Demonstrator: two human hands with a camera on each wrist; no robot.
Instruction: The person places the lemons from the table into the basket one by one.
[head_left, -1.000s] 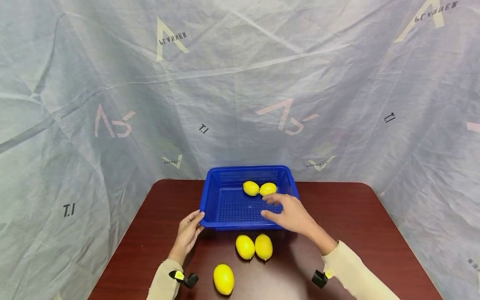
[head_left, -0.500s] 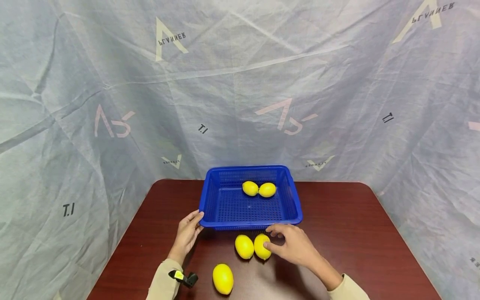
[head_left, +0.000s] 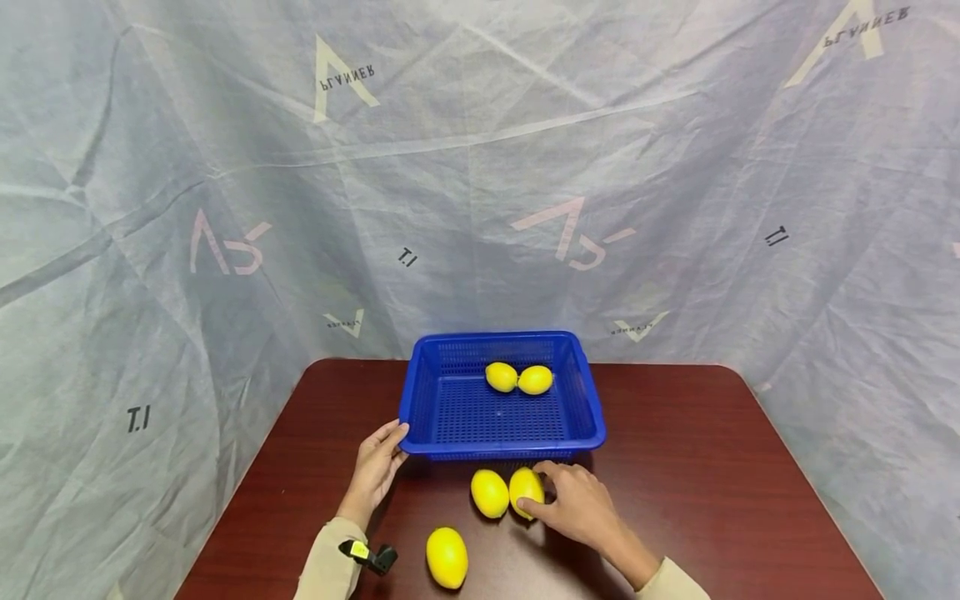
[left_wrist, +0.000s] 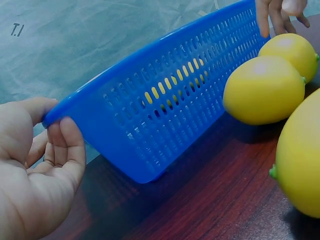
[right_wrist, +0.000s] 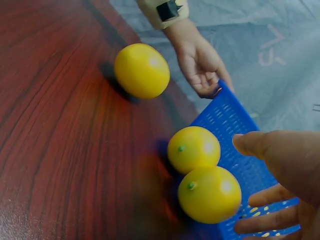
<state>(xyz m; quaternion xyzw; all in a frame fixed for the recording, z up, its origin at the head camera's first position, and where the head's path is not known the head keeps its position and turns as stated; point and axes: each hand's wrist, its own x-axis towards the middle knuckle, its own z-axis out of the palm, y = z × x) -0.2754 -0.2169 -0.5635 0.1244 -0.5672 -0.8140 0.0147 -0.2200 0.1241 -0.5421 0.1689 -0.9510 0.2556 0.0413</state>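
Note:
My left hand [head_left: 373,473] pinches the near left corner of a blue plastic basket [head_left: 495,450] between thumb and curled fingers, clearly seen in the left wrist view. Two yellow lemons, one [head_left: 501,377] beside the other [head_left: 536,381], lie inside the basket towards the back. In front of it, two more sit side by side on the table, a left lemon [head_left: 490,494] and a right lemon [head_left: 524,485]. Over the right one hovers my right hand [head_left: 579,505], thumb and fingers spread; the right wrist view [right_wrist: 280,185] shows a gap to that fruit. Another lemon [head_left: 447,558] lies nearer me.
The dark red wooden table [head_left: 690,467] extends to both sides of the basket. Behind and around it hangs a grey printed sheet [head_left: 480,183]. A small black device [head_left: 369,557] is strapped on the left sleeve.
My right hand has come out from over the basket, back towards me and down to the right lemon in front. The left hand, basket and lemons stay where they were.

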